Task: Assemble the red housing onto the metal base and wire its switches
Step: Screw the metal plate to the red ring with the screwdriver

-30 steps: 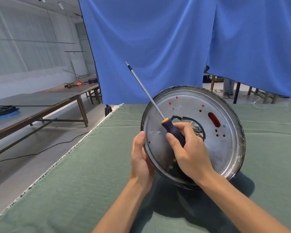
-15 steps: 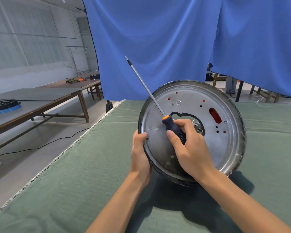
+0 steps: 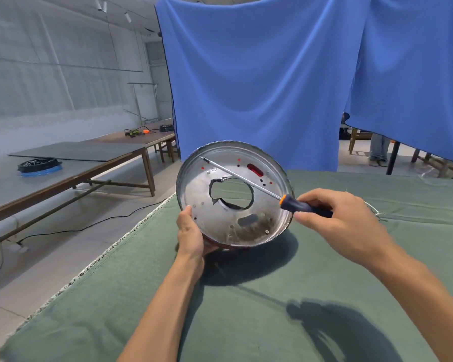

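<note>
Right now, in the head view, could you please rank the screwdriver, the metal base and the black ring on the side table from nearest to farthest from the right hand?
1. Screwdriver: gripped in the right hand.
2. Metal base: just left, held by the left hand.
3. Black ring: far left, side table.

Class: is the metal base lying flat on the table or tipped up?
Tipped up: the metal base stands on edge, face toward the camera, steadied by the left hand.

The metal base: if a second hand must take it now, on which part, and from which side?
Probably the bare upper right rim of the metal base, coming from behind and above. The disc stands tilted, the left hand grips its lower left edge, and the screwdriver held by the right hand crosses its face.
</note>
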Action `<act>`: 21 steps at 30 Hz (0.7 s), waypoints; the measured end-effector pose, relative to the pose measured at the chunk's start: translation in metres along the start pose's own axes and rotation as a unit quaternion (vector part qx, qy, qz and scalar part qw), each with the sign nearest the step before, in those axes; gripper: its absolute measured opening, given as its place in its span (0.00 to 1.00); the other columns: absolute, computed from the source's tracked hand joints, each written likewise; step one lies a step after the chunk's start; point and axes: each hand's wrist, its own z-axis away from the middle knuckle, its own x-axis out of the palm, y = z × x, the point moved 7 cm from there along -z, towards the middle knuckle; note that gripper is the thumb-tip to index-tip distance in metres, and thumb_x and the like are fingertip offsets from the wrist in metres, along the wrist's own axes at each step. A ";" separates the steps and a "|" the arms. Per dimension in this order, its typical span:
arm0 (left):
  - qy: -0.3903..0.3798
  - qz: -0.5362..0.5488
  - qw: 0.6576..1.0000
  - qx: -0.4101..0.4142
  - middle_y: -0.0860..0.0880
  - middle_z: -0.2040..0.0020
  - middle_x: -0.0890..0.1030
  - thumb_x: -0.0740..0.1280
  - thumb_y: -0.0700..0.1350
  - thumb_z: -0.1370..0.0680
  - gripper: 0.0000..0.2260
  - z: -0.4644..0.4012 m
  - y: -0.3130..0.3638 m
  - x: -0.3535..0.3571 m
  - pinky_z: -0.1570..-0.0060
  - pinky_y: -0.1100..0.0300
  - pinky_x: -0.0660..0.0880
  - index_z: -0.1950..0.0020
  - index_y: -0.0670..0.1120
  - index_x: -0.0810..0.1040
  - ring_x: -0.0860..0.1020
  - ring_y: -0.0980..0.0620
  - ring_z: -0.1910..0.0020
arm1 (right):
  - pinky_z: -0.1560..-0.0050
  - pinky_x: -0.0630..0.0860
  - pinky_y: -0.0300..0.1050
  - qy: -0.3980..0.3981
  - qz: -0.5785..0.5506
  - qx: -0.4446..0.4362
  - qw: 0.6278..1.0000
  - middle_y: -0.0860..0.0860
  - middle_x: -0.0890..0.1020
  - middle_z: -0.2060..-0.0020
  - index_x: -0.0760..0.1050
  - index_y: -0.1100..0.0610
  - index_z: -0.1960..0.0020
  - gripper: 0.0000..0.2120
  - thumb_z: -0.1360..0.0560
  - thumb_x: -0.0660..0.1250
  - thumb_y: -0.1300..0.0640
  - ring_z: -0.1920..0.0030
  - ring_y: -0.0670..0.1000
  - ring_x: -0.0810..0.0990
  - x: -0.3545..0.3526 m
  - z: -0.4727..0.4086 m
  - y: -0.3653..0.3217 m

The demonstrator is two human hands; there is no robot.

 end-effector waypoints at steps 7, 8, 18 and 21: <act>-0.006 -0.053 0.999 0.008 0.43 0.38 0.76 0.52 0.63 0.21 0.23 -0.013 -0.006 -0.007 0.68 0.41 0.79 0.33 0.52 0.69 0.78 0.38 0.45 | 0.61 0.80 0.53 -0.068 0.050 0.065 0.994 0.41 0.81 0.71 0.80 0.43 0.64 0.04 0.38 0.69 0.46 0.67 0.51 0.78 -0.007 -0.002 0.005; -0.019 -0.036 0.999 0.015 0.43 0.38 0.76 0.52 0.62 0.21 0.22 -0.014 -0.007 -0.005 0.66 0.40 0.79 0.32 0.53 0.68 0.78 0.38 0.44 | 0.62 0.79 0.52 -0.070 0.056 0.069 0.994 0.42 0.80 0.72 0.80 0.44 0.64 0.03 0.38 0.69 0.47 0.68 0.50 0.77 -0.006 -0.003 0.005; -0.111 0.131 0.984 0.039 0.46 0.42 0.82 0.63 0.47 0.21 0.17 -0.024 -0.007 0.009 0.61 0.39 0.78 0.31 0.55 0.69 0.83 0.43 0.50 | 0.66 0.71 0.43 -0.092 0.116 0.092 0.985 0.48 0.81 0.68 0.80 0.48 0.64 0.04 0.35 0.68 0.49 0.66 0.54 0.77 -0.008 -0.004 -0.009; -0.121 0.148 0.981 0.030 0.44 0.42 0.82 0.63 0.45 0.21 0.18 -0.025 -0.008 0.008 0.60 0.38 0.78 0.32 0.55 0.70 0.83 0.42 0.49 | 0.68 0.70 0.42 -0.088 0.162 0.088 0.979 0.47 0.80 0.71 0.80 0.47 0.63 0.06 0.34 0.67 0.47 0.64 0.53 0.78 -0.015 0.000 -0.017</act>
